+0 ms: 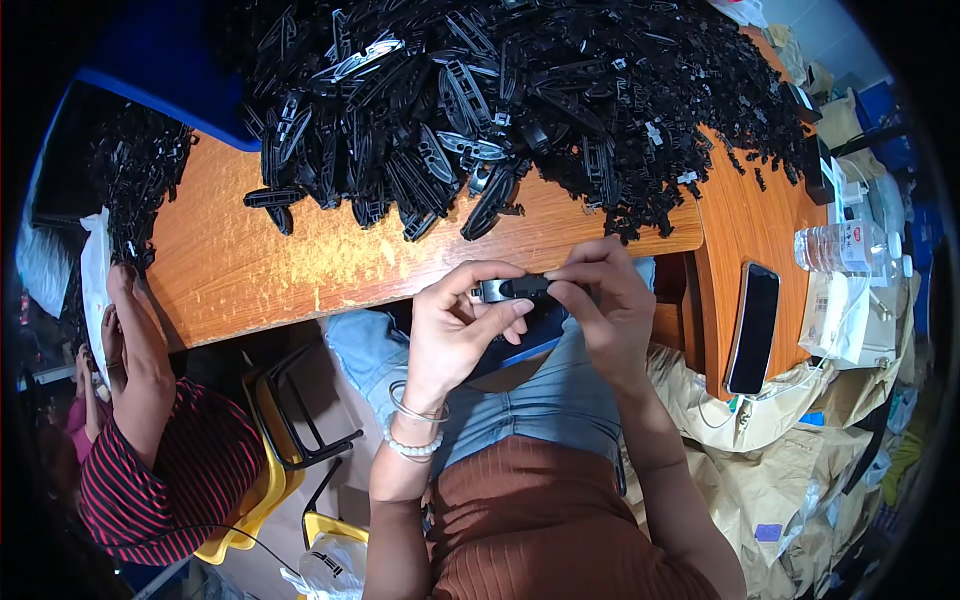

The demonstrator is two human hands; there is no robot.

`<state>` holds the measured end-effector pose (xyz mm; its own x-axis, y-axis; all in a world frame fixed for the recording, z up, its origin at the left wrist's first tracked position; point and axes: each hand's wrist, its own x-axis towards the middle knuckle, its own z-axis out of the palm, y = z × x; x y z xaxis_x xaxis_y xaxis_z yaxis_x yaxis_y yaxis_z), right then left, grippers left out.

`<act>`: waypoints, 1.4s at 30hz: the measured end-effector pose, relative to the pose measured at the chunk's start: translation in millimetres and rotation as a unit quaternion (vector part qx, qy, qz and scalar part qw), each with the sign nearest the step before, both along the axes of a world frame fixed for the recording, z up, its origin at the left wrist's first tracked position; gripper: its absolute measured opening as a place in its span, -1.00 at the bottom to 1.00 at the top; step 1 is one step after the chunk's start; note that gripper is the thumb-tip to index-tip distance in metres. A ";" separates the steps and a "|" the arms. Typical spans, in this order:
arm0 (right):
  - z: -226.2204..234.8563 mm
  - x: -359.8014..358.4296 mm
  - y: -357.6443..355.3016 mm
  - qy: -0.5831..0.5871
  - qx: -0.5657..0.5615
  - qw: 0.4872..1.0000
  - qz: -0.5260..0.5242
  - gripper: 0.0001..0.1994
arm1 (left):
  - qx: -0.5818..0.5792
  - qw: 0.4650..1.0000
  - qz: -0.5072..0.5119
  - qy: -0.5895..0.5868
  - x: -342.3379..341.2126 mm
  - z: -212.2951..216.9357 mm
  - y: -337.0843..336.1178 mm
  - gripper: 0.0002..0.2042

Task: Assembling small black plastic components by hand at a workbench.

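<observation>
Between my hands, just off the table's near edge, is a small black plastic clip part [515, 289] with a shiny rounded face. My left hand [455, 318] pinches its left end between thumb and fingers. At its right end the thumb and fingertips of my right hand [606, 300] are pressed together; whether a second small piece sits in them is too small to tell. Ahead lies a big heap of long black plastic clip parts [400, 130]. A pile of much smaller black pieces [690, 110] joins it on the right.
The wooden table [230, 270] has a worn surface. A phone [753, 328] and a clear plastic bottle [845, 247] are at the right. A blue bin [160, 95] stands far left. A co-worker in a striped top [170, 480] sits left, beside a yellow chair [275, 505]. Brown paper sacks [770, 470] lie lower right.
</observation>
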<state>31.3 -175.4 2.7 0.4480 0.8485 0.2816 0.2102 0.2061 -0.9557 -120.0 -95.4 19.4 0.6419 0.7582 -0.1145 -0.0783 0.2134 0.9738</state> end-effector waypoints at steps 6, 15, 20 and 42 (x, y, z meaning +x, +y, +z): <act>0.4 0.5 -5.1 -0.203 0.016 0.978 -0.036 -0.79 | -0.031 0.999 0.027 -0.019 3.3 1.3 -5.2 -0.80; -11.4 1.4 -5.0 0.157 -0.124 0.975 0.097 -0.72 | 0.083 0.993 0.036 0.069 -3.4 -6.8 -1.8 -0.85; -7.8 14.0 6.3 0.010 -0.118 0.979 0.167 -0.76 | 0.336 0.936 -0.016 0.105 -15.5 -8.0 27.3 -0.83; -0.3 -2.9 13.1 0.061 0.003 0.998 0.024 -0.87 | -0.022 0.999 0.030 -0.007 1.1 -15.4 6.2 -0.73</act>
